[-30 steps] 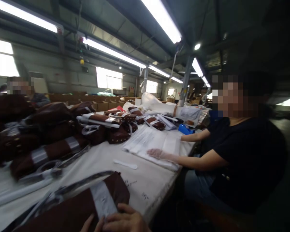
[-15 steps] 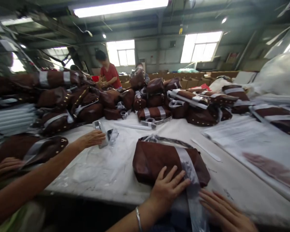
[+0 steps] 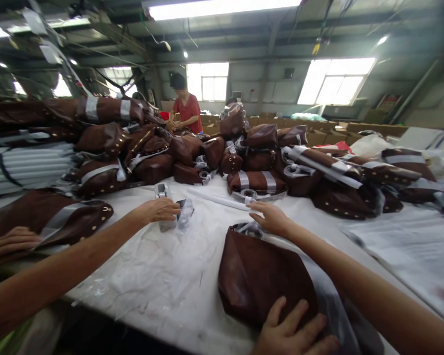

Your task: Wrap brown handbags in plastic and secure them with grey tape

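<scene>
The two hands were apart: the left hand [image 3: 294, 333], fingers spread, lay on a brown handbag [image 3: 259, 276] at the near side of the white-covered table [image 3: 203, 310]. The right hand [image 3: 273, 218] was extended past the bag, fingertips at the end of a slim white tube [image 3: 222, 198]; whether it gripped could not be determined. Similar bags [image 3: 256, 182] were piled beyond, and a co-worker's hand [image 3: 165, 209] lay to the left.
</scene>
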`<state>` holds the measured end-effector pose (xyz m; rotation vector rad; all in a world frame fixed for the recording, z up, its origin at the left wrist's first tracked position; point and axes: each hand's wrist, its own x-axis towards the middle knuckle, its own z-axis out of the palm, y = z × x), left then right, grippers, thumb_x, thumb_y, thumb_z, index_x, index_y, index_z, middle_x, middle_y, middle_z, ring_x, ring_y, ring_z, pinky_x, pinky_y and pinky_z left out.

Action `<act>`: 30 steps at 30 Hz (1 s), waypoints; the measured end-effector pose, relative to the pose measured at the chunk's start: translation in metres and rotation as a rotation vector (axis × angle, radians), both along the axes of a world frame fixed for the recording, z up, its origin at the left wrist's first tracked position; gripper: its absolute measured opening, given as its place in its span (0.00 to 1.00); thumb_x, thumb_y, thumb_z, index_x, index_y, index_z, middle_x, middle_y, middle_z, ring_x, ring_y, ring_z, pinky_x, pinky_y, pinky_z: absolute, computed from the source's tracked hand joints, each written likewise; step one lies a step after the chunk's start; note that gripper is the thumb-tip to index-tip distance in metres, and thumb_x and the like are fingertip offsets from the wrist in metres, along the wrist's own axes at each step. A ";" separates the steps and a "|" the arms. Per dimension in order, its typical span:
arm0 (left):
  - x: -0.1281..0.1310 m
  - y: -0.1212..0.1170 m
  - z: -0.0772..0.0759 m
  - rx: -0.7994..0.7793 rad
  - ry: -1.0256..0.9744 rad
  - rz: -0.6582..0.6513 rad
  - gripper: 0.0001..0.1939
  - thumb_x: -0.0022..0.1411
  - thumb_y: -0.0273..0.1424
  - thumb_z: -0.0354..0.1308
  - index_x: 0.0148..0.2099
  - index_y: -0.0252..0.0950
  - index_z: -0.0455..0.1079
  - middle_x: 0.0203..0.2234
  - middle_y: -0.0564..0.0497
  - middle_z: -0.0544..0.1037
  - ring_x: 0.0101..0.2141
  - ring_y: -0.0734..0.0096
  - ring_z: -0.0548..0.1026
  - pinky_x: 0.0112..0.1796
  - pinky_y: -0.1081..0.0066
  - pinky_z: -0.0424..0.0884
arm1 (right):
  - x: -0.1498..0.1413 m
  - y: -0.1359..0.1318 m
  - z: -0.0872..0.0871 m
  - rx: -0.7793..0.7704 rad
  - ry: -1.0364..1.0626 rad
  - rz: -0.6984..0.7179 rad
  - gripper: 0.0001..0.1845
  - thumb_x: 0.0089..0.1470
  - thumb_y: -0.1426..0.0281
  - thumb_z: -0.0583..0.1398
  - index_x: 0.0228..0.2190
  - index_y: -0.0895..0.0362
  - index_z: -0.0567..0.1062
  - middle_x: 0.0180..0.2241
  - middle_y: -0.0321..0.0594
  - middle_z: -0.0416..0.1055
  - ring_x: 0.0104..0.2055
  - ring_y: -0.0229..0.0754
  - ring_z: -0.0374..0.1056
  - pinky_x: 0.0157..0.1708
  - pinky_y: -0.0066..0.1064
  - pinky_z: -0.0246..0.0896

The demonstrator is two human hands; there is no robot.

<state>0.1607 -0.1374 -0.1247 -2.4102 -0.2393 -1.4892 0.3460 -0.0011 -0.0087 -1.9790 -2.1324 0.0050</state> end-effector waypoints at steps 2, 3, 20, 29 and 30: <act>-0.030 0.048 0.038 -0.025 0.107 0.000 0.11 0.67 0.42 0.56 0.48 0.65 0.75 0.56 0.67 0.73 0.58 0.67 0.71 0.46 0.64 0.78 | -0.001 0.049 -0.010 -0.075 -0.049 -0.029 0.19 0.64 0.68 0.58 0.55 0.58 0.73 0.55 0.47 0.73 0.56 0.49 0.69 0.57 0.39 0.63; -0.052 0.083 0.059 -0.060 0.338 0.005 0.11 0.67 0.42 0.55 0.48 0.67 0.74 0.57 0.66 0.73 0.58 0.70 0.72 0.46 0.66 0.78 | -0.001 0.068 -0.016 -0.108 -0.073 -0.051 0.18 0.64 0.67 0.59 0.54 0.58 0.73 0.54 0.48 0.73 0.55 0.50 0.70 0.56 0.42 0.64; -0.034 0.079 0.036 0.000 0.303 -0.026 0.15 0.71 0.40 0.50 0.54 0.65 0.70 0.57 0.64 0.74 0.57 0.68 0.72 0.52 0.60 0.74 | 0.045 0.008 0.019 0.082 0.086 -0.169 0.18 0.58 0.68 0.63 0.50 0.49 0.77 0.48 0.37 0.78 0.51 0.49 0.72 0.52 0.36 0.66; -0.011 -0.014 0.010 -0.184 0.465 -0.106 0.22 0.74 0.33 0.45 0.67 0.44 0.59 0.64 0.54 0.66 0.63 0.63 0.64 0.67 0.47 0.48 | 0.088 -0.270 0.049 0.336 0.237 -0.307 0.20 0.62 0.57 0.58 0.52 0.50 0.76 0.49 0.35 0.77 0.51 0.47 0.73 0.54 0.40 0.68; -0.011 -0.013 0.015 -0.177 0.497 -0.100 0.23 0.74 0.31 0.45 0.68 0.42 0.58 0.64 0.53 0.65 0.63 0.61 0.65 0.67 0.46 0.49 | 0.090 -0.305 0.043 0.359 0.199 -0.374 0.20 0.62 0.56 0.59 0.51 0.50 0.77 0.49 0.36 0.77 0.51 0.48 0.73 0.55 0.42 0.68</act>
